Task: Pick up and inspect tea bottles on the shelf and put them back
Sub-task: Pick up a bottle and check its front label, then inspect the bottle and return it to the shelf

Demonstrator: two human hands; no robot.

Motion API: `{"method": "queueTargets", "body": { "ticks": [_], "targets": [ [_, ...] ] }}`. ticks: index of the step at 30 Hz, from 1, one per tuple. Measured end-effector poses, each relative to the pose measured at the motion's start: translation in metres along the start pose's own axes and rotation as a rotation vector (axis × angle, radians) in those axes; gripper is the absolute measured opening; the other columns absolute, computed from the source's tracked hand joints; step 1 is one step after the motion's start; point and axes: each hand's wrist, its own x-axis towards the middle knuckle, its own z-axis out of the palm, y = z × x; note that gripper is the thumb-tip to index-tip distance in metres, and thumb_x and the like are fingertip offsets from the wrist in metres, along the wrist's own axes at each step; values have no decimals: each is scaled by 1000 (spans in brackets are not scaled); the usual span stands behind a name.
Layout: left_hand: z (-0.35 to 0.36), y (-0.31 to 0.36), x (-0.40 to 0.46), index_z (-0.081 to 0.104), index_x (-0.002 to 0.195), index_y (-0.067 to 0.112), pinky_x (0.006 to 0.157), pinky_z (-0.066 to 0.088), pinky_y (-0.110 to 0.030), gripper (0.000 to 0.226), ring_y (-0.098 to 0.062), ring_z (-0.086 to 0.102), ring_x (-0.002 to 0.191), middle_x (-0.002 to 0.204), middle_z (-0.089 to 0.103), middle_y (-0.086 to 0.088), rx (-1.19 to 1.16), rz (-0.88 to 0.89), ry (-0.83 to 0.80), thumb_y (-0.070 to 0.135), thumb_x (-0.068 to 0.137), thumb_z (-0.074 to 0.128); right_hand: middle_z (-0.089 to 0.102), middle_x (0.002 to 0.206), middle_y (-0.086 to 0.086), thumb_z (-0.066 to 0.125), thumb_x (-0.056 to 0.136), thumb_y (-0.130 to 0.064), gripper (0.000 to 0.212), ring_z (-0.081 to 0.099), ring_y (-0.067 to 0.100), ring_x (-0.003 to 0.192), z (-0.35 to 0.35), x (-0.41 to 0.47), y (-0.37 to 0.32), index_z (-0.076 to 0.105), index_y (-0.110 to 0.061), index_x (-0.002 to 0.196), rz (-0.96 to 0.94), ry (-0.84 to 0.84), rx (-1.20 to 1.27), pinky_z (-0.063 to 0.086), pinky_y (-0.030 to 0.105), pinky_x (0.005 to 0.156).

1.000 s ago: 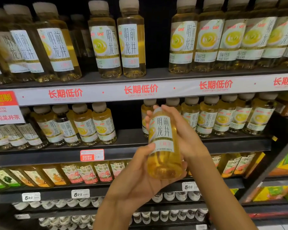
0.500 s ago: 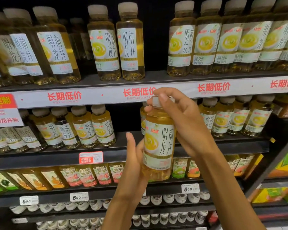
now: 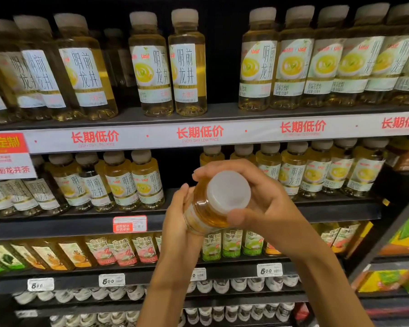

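While the tea bottle (image 3: pixel 209 208) is tipping its white cap (image 3: pixel 229 192) straight at the camera, both hands are clamped on it out in front of the shelf, off the boards entirely. The right hand (image 3: pixel 265 204) is curling over the neck end, fingers arching above the cap and the thumb pressing in just under it. The left hand (image 3: pixel 182 223) is cupping the body from the far side of that grip, palm flat against the label, fingertips poking up past the shoulder.

Room-wise, directly behind the grip there's a dark gap in the middle shelf (image 3: pixel 335 208) row, with bottles standing either side of it. Above the grip the white price strip (image 3: pixel 198 134) is running edge to edge, and a similar gap is sitting in the top row.

The held bottle's label is mostly hidden by the left palm and the tilt, so I can't read it. The rows below the grip are partly blocked by both forearms, and the small price tags (image 3: pixel 111 280) down there are pretty blurry.
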Motion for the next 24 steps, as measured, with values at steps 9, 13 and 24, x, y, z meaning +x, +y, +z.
{"method": "queueTargets", "body": {
  "ticks": [9, 13, 24],
  "targets": [
    [0, -5, -10, 66, 116, 35, 89, 53, -27, 39, -17, 62, 114, 120, 68, -1, 306, 32, -122, 46, 100, 32, 70, 106, 5, 68, 74, -44, 52, 63, 24, 106, -3, 15, 1, 58, -14, 115, 5, 164, 148, 50, 36, 90],
    [0, -1, -16, 70, 112, 31, 77, 56, -34, 53, -20, 70, 95, 105, 73, -6, 275, -96, -58, 68, 83, 44, 71, 109, 11, 64, 81, -41, 52, 67, 19, 103, -10, 26, 2, 58, -7, 119, 111, 280, 214, 53, 31, 90],
    [14, -4, -28, 73, 94, 38, 78, 56, -31, 42, -11, 70, 91, 99, 74, 2, 295, -47, 44, 60, 84, 39, 71, 83, 5, 59, 88, -30, 20, 67, 19, 81, -13, 35, 4, 66, -13, 93, 103, 236, 256, 54, 29, 76]
  ]
}}
